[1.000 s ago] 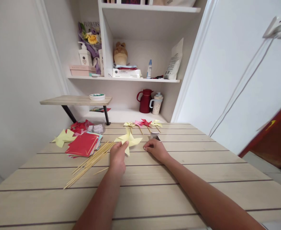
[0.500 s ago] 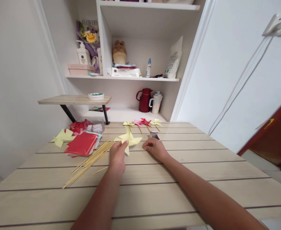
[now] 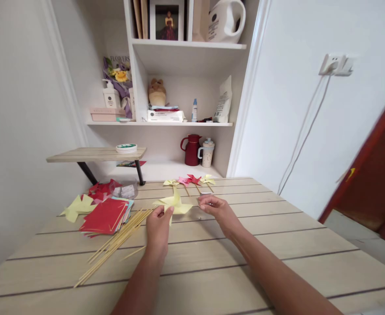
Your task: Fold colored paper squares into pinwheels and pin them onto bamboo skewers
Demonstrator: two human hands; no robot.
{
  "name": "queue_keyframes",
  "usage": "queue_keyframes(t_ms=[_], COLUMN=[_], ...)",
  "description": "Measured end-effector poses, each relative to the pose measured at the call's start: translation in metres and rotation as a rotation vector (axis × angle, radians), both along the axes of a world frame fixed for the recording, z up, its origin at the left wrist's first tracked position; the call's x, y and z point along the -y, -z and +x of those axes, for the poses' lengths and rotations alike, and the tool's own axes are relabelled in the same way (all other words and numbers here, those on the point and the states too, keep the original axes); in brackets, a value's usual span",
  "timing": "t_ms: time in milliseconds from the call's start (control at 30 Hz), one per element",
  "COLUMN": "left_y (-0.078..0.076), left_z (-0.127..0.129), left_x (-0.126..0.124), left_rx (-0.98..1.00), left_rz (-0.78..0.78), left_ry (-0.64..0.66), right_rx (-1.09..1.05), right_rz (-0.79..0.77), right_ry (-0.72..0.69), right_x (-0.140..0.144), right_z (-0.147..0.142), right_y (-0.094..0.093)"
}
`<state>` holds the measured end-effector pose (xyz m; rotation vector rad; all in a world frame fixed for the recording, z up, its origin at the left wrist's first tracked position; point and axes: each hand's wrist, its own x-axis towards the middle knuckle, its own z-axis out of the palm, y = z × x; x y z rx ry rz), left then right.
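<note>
Centre of frame, mid-height: left hand (image 3: 158,227) pinches the near edge of a yellow paper pinwheel (image 3: 174,203), fingers closed on the paper. Pinwheel sits just above the worktop (image 3: 212,262), one blade sticking up.

Right hand (image 3: 219,210) is just right of the pinwheel, fingertips pinched together and raised slightly off the surface. Whether it holds something small, can't tell: too tiny to resolve. Not touching the pinwheel.

Left of the left hand: bundle of bamboo skewers (image 3: 116,243) fanned diagonally toward lower left, one loose skewer just beside the wrist. Further left, stack of red paper squares (image 3: 103,216) with other colours peeking out underneath. Far left edge of that pile: yellow cut paper (image 3: 76,205). Behind the stack: more red cut pieces (image 3: 100,189) and a clear plastic container (image 3: 125,190).

Behind the hands, toward the back edge of the worktop: row of finished pinwheels (image 3: 189,180) on sticks, yellow, pink, red, yellow, lying flat side by side.

Back of frame: white shelf unit (image 3: 179,124). Lower niche holds a red jug (image 3: 191,150) and a pale mug (image 3: 206,153), just beside each other. Small wooden riser (image 3: 95,154) at left with a round tin (image 3: 126,148) on top. Upper right: wall socket (image 3: 335,64) with a cable hanging down.
</note>
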<state>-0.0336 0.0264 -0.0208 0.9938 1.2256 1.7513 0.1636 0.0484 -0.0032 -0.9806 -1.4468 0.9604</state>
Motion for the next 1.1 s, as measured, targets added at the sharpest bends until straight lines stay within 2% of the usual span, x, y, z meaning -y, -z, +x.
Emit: queue_keyframes(t_ms=[167,367,467,667,800,967,1100], left_y=[-0.002,-0.004,-0.004,-0.008,-0.009,-0.003,-0.004], left_z=[0.004,0.010,0.014,0.020,0.022,0.023,0.023], left_x=[-0.001,0.003,0.006,0.010,0.011,0.009,0.009], left_rx=[-0.156,-0.315,-0.269,-0.102,-0.138,-0.230,-0.348], left_rz=[0.089,0.196,0.170,0.020,0.027,0.046,0.090], left_ry=[-0.065,-0.043,-0.001,0.132,0.105,0.081,0.006], right_rx=[0.000,0.098,0.106,0.094,0.109,0.078,0.078], right_rz=[0.019,0.113,0.131,0.132,0.144,0.181,0.217], right_ry=[-0.058,-0.060,-0.059,-0.047,-0.042,-0.017,-0.037], right_x=[0.021,0.025,0.023,0.020,0.021,0.020,0.019], right_z=[-0.004,-0.012,-0.016,-0.019,-0.019,-0.019,-0.019], right_y=[-0.010,-0.007,-0.003,0.000,-0.002,-0.003,-0.003])
